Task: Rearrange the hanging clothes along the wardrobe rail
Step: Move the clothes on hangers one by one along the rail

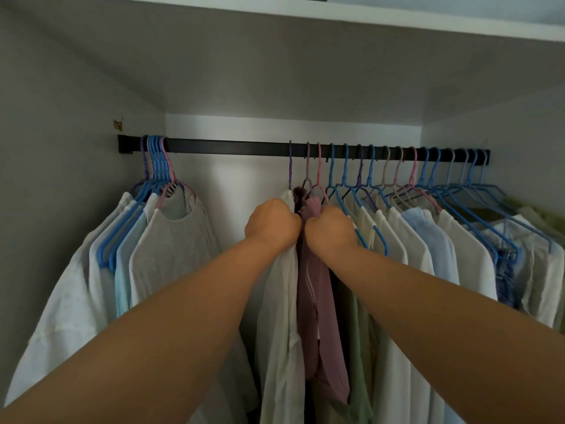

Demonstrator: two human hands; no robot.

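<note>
a black rail (pixel 229 146) runs across the middle of the frame, from the left wall of the wardrobe to the right wall. at its left end hangs a tight bunch of clothes (pixel 159 240) on blue, purple and pink hangers, the front one a grey top with a round neck. a bare stretch of rail separates that bunch from the rest.

from the centre of the frame to the right edge hangs a long row of clothes on hangers (pixel 428 185), mostly blue with a few pink, purple and pale ones. the row begins with a white shirt (pixel 284 301) on a purple hanger, then a mauve garment (pixel 318 301), then a green one (pixel 357 332), then white and pale blue shirts further right.

both arms reach up from the bottom corners to the centre. the left hand (pixel 273 223) is curled around the shoulder of the white shirt, grasping it just under its hanger. the right hand (pixel 331 229) is curled at the top of the mauve garment, gripping it beside the blue hangers. the two hands are nearly touching.

a white shelf (pixel 397 16) spans the top of the frame.
</note>
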